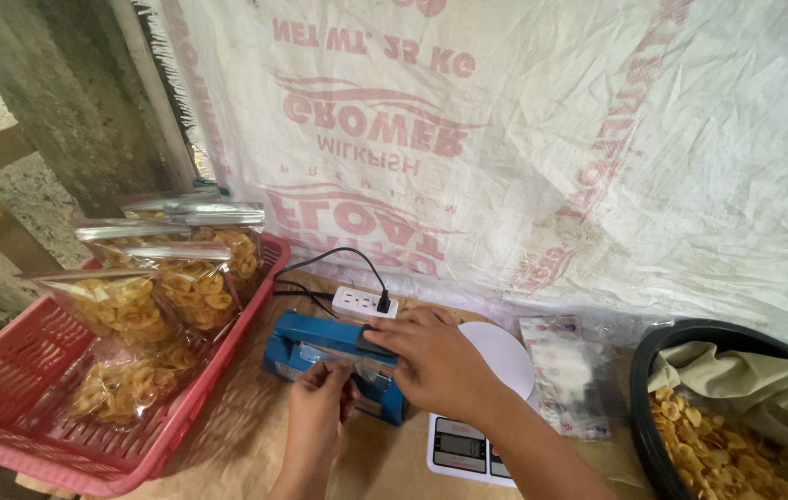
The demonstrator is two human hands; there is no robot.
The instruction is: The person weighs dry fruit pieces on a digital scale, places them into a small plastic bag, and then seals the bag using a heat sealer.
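A blue sealer (320, 347) with a black arm is shown beside a red latticed basket (19, 389) in which clear bags of yellow chips (176, 282) are held. A white scale (477, 435), a white power strip (363, 302) with black cord, and a black tub (653, 370) are seen; the white backdrop sack (551, 139) is printed in faded red.

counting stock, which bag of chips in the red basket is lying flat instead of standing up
The bag of chips at the front of the red basket, lowest in view, lies flat on the basket floor. The other bags stand upright behind it, sealed tops up.
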